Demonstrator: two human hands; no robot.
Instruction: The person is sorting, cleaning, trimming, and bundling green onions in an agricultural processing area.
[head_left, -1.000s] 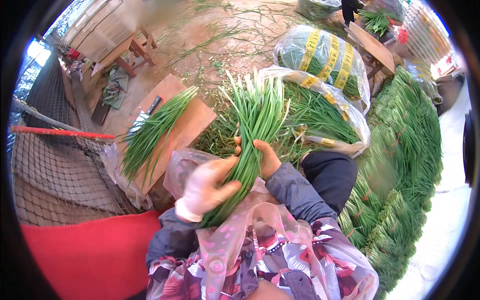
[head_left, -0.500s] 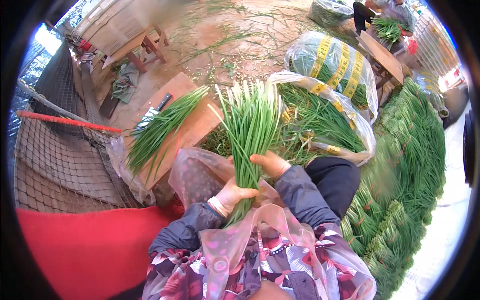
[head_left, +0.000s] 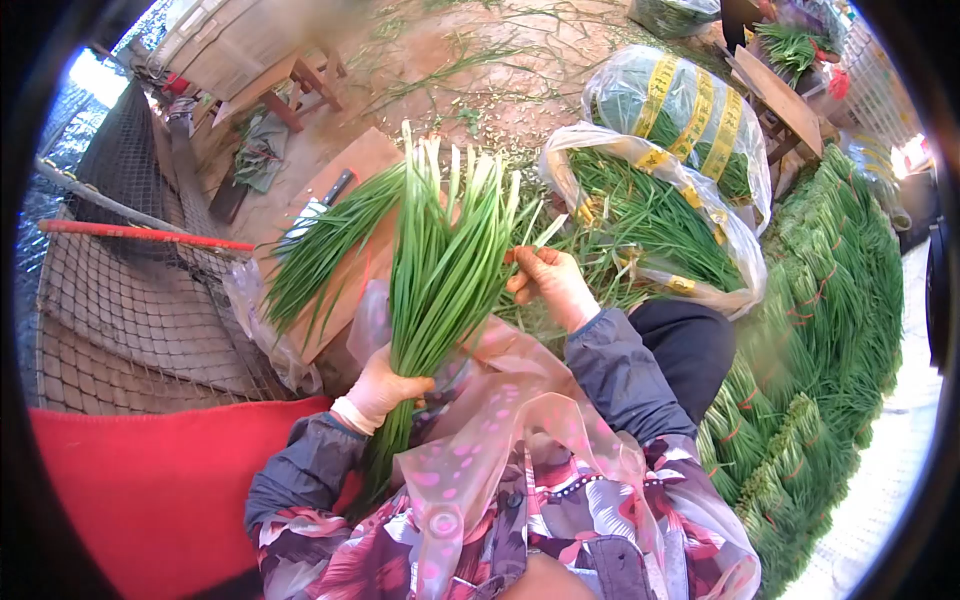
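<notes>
My left hand (head_left: 380, 390) is wrapped round the lower part of a bunch of long green stalks with white ends (head_left: 440, 265), held nearly upright over my lap. To the right of the bunch, my right hand (head_left: 550, 283) has its fingers pinched on a thin pale stalk (head_left: 549, 232) that points up and right. Another pile of green stalks (head_left: 335, 240) lies on a wooden board (head_left: 372, 150) at the left, beside a knife with a black handle (head_left: 340, 187). A pink-spotted clear apron (head_left: 500, 400) covers my lap.
An open plastic bag of green stalks (head_left: 650, 215) lies ahead right, before a yellow-taped bag (head_left: 690, 115). Tied bundles (head_left: 830, 300) are stacked at the right. Netting (head_left: 130, 320), a red pole (head_left: 145, 233) and red cloth (head_left: 180, 490) are at the left. Part of another person shows top right.
My left hand has moved left with the bunch, whose white ends now spread more. My right hand has come off the bunch and moved up and right, now pinching a pale stalk.
</notes>
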